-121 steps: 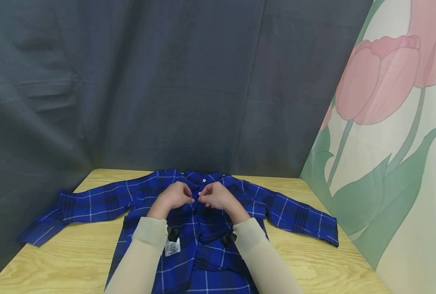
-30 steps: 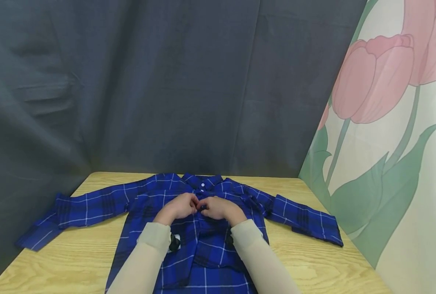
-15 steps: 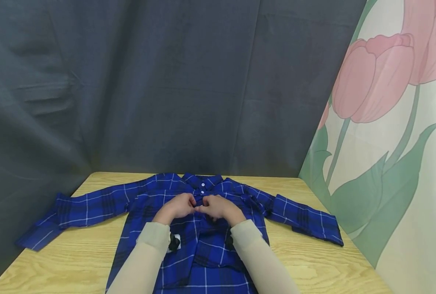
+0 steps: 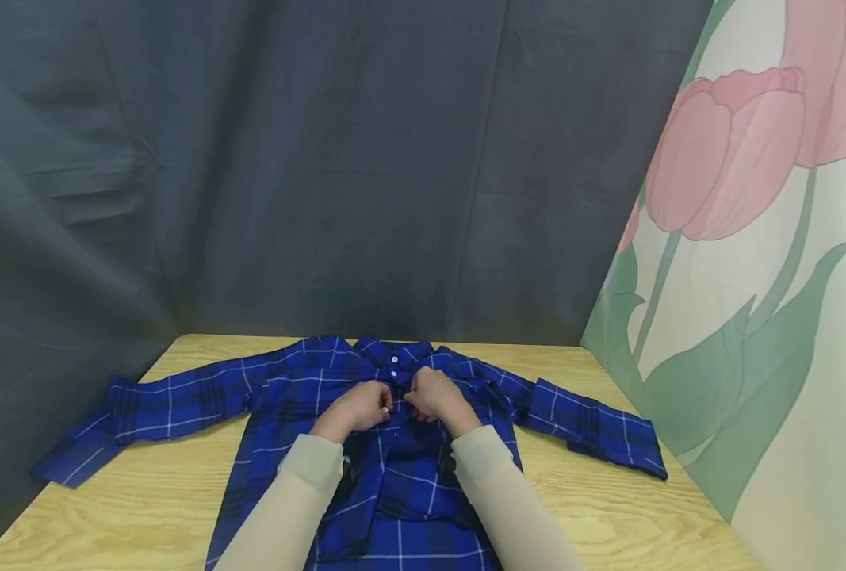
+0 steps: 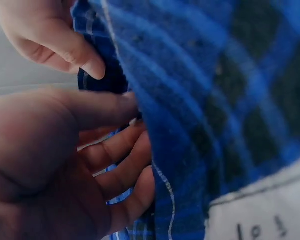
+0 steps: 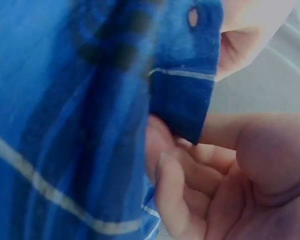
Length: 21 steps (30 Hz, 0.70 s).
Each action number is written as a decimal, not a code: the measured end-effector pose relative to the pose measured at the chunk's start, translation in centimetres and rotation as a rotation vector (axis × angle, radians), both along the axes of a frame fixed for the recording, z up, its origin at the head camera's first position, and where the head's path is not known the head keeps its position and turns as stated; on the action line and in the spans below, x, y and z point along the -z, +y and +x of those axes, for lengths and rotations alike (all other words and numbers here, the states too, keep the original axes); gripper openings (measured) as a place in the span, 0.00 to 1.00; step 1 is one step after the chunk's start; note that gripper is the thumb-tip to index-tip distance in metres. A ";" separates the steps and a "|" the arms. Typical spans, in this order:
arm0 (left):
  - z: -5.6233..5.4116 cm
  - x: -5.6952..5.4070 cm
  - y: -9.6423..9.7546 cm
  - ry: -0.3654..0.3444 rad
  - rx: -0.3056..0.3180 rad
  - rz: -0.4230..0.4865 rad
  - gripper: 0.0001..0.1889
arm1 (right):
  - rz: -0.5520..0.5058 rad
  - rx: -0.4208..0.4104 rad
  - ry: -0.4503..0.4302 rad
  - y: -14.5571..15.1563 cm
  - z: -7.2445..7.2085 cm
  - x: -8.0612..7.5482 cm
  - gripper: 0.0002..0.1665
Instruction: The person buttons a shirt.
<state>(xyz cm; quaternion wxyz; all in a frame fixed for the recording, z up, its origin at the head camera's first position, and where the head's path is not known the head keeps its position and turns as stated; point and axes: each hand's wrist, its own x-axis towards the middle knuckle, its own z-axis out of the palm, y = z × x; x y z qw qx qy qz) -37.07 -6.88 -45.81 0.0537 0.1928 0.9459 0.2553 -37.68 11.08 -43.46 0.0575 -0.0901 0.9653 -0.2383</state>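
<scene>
A blue plaid button-up shirt [image 4: 408, 476] lies front up, sleeves spread out to both sides. Two white buttons [image 4: 394, 360] show below its collar [image 4: 396, 349]. My left hand [image 4: 367, 406] pinches one front edge between thumb and fingers; a small white spot, apparently a button [image 5: 133, 121], shows by its fingertips in the left wrist view. Slightly higher and to the right, my right hand [image 4: 438, 395] holds the opposite front edge, where the right wrist view shows a buttonhole [image 6: 193, 16]. A small gap separates the two hands. Fabric hides some fingertips.
The shirt rests on a wooden table [image 4: 601, 515]. A dark grey curtain [image 4: 337, 174] hangs behind and at the left. On the right stands a panel with painted tulips [image 4: 751, 317]. A white label [image 5: 255, 215] shows inside the shirt.
Four seconds ago both hands were higher, nearer the collar. In the last half second they moved apart, the right hand rising a little and the left shifting slightly right.
</scene>
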 end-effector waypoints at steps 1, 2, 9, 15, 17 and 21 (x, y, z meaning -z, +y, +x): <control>0.0 0.0 -0.1 0.002 -0.007 0.011 0.03 | -0.017 -0.001 -0.005 0.0 0.0 -0.1 0.18; -0.1 0.0 -0.2 0.002 -0.016 0.028 0.05 | -0.040 0.018 -0.030 -0.5 1.0 -1.2 0.17; 0.3 -1.3 -0.6 -0.031 -0.164 0.229 0.04 | -0.318 -0.015 -0.135 -0.2 1.0 -2.0 0.03; 0.2 -1.8 -1.3 -0.081 -0.212 0.372 0.04 | -0.404 0.015 -0.147 0.1 1.1 -2.1 0.05; 0.3 -2.0 -1.5 -0.097 -0.205 0.412 0.04 | -0.426 0.025 -0.153 0.2 1.0 -2.0 0.06; 0.4 -2.2 -1.5 -0.124 -0.203 0.466 0.03 | -0.484 0.049 -0.182 0.4 0.9 -2.0 0.09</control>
